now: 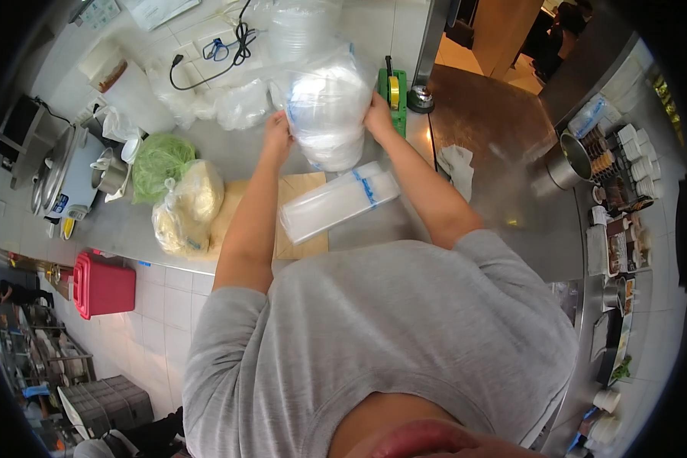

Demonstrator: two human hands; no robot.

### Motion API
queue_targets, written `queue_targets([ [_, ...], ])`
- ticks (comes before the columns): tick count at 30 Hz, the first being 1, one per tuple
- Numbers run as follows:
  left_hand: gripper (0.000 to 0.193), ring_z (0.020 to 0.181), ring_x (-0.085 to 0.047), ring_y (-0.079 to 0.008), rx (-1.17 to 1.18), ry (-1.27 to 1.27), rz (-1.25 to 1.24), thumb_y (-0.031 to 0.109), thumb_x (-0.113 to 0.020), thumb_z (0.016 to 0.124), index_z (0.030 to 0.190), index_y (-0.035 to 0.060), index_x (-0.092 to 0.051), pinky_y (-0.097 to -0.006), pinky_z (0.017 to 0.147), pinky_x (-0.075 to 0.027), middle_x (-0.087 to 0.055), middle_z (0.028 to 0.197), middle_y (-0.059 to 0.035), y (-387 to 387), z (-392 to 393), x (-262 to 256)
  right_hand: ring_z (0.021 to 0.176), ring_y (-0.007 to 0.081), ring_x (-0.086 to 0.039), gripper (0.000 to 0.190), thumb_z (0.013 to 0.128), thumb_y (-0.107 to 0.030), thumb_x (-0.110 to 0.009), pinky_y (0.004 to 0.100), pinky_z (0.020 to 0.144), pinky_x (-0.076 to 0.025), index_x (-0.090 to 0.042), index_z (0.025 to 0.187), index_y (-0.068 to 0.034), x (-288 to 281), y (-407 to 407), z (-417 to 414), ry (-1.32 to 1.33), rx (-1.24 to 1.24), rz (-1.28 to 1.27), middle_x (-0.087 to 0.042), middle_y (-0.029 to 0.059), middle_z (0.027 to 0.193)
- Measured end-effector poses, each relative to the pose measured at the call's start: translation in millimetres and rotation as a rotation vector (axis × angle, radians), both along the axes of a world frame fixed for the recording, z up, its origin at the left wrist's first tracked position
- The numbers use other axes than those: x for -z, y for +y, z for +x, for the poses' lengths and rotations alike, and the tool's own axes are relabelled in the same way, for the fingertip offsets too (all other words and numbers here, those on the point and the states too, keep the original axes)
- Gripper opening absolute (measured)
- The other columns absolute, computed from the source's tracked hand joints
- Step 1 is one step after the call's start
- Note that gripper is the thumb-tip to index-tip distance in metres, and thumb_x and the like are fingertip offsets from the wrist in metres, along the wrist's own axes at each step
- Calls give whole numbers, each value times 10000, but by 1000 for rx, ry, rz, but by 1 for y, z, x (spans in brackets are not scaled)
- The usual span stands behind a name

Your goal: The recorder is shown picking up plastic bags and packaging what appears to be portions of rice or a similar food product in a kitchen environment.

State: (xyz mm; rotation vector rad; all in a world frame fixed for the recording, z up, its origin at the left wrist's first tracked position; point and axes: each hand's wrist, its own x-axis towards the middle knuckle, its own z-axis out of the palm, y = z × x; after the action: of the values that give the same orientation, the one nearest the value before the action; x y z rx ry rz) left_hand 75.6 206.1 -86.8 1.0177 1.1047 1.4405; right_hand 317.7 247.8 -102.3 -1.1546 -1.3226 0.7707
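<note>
At the counter's back, both my hands grip a bulky bundle in clear plastic wrapping [329, 109], apparently stacked plastic containers. My left hand [277, 137] grasps its left side, and my right hand [379, 117] its right side. Fingertips behind the bundle are partly hidden. Closer to me lies a flat pack of clear plastic bags [340, 203] with a blue band, resting partly on brown paper [300, 183]. A knotted bag with pale yellow contents [189, 209] sits left of my left forearm, touching a green plastic bag [161, 163].
A green tape dispenser [399, 103] and a service bell [421, 99] stand right of the bundle. Wrapped stacked containers [304, 28] are behind it. A black cable [243, 43] hangs on the wall. A rice cooker [71, 172] stands left; a red bin [104, 284] is below.
</note>
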Motion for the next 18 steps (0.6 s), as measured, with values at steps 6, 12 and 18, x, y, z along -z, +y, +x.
queue_targets([
  [6, 695, 1167, -462, -243, 319, 229, 97, 319, -691, 801, 1330, 15, -358, -336, 974, -353, -486, 1276, -144, -30, 14, -50, 1114, 296, -499, 549, 867, -495, -559, 362, 954, -363, -611, 1092, 3, -33, -60, 10, -45, -107, 75, -556, 172, 1174],
  [12, 889, 1232, -418, -246, 315, 613, 131, 372, -781, 698, 1362, -3, -326, -352, 1037, -308, -454, 1321, -170, -30, -11, -52, 1161, 302, -475, 726, 742, -534, -689, 374, 988, -366, -525, 1183, 19, -39, -55, 29, -215, -285, -75, -499, 198, 1242],
  [18, 846, 1203, -444, -239, 266, 454, 215, 362, -792, 690, 1318, -12, -365, -345, 1020, -340, -478, 1289, -165, -18, 12, -64, 1222, 297, -431, 939, 698, -500, -743, 373, 1021, -343, -308, 1346, 21, -48, -61, 13, -135, -364, 6, -475, 217, 1263],
])
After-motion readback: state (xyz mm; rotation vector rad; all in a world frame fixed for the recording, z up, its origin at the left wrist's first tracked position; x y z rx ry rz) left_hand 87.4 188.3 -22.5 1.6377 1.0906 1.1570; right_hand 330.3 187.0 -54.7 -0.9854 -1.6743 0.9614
